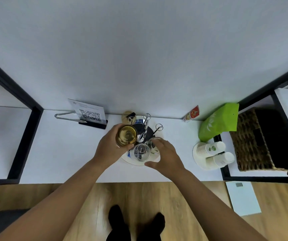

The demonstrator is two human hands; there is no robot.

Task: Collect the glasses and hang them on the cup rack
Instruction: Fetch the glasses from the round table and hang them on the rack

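Observation:
A metal cup rack (146,126) with looped prongs stands on a round white tray (136,162) on the white counter. My left hand (109,146) grips an amber glass (126,135) beside the rack's left side. One clear glass (141,152) sits upside down at the rack's front. My right hand (166,155) has its fingers on a second clear glass (152,142) at the rack's right front; whether they grip it is hidden. A looped prong (159,127) stands free just behind that glass.
A QR-code sign (91,115) stands back left. Stacked paper cups (213,155) lie on a plate to the right, with a green bag (218,124), a red sachet (192,115) and a wicker basket (251,141). A round wooden lid (127,116) lies behind the rack.

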